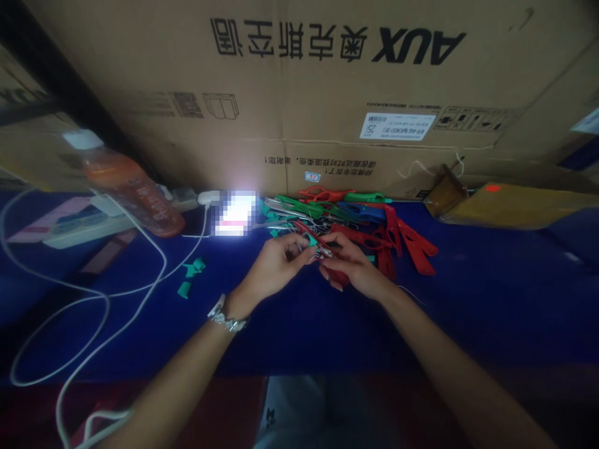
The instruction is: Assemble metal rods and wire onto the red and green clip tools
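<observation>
Red clip (306,232) w/ small metal spring (326,252) at its middle, pinched between both hands over blue cloth (491,293); centre of head view, just in front of pile of clip parts (374,218); tilted, far end pointing up-left toward pile, near end hidden under right palm.

Left hand (276,265): fingers curled in, thumb & forefinger tips closed on spring part of clip; silver bracelet (224,317) at wrist. Right hand (358,268): fingers folded round lower part of clip, thumb on top, firm hold; fingertips of both hands nearly touching.

Pile behind: red, green & blue plastic pieces mixed w/ wire springs, lying at foot of big cardboard box (327,93). Left of pile: glowing blurred-out screen (236,213); white plug (208,197); white cable (93,299) looping across cloth toward near edge. Further left: orange drink bottle (128,184), tilted, white cap up-left, beside power strip (79,224). Small green bits (194,267) on cloth, left of left hand, apart from it. Right side: flat brown packet (515,209) by box.
</observation>
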A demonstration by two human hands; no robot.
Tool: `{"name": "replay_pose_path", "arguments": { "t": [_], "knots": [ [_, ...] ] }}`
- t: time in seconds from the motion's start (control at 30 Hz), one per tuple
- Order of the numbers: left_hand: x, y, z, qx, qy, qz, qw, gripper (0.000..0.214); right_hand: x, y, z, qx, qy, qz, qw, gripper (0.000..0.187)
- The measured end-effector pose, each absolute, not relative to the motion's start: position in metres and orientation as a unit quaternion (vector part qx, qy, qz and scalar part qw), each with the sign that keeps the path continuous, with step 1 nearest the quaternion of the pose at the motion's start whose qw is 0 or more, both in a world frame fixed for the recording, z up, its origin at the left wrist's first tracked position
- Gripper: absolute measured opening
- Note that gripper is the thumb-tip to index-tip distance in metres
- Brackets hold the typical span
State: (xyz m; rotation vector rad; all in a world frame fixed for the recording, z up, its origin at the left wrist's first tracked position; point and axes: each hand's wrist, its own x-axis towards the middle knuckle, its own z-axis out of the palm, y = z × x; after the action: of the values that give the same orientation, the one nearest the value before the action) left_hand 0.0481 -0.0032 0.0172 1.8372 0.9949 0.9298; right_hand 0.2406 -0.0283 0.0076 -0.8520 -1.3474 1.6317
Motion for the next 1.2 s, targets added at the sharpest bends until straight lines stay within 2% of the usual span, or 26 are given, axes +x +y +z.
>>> {"name": "replay_pose_path", "arguments": {
  "t": [0.33, 0.53, 0.73, 1.2],
  "knots": [
    [0.0551, -0.0080, 0.0199, 0.715, 0.422, 0.391, 0.396, 0.022, 0.2406, -0.0263, 0.0067, -0.343, -0.536, 0.645, 0.424, 0.032],
    [0.0531, -0.0065, 0.0181, 0.721, 0.386, 0.367, 0.444, 0.019, 0.2402, -0.0266, 0.0064, -0.344, -0.533, 0.640, 0.434, 0.033],
    [0.0537, -0.0070, 0.0177, 0.718, 0.389, 0.375, 0.439, 0.016, 0.2384, -0.0271, 0.0076, -0.349, -0.523, 0.638, 0.444, 0.034],
    [0.0526, -0.0105, 0.0212, 0.778, 0.404, 0.355, 0.324, 0.014, 0.2359, -0.0273, 0.0095, -0.367, -0.522, 0.620, 0.458, 0.031]
  ]
}}
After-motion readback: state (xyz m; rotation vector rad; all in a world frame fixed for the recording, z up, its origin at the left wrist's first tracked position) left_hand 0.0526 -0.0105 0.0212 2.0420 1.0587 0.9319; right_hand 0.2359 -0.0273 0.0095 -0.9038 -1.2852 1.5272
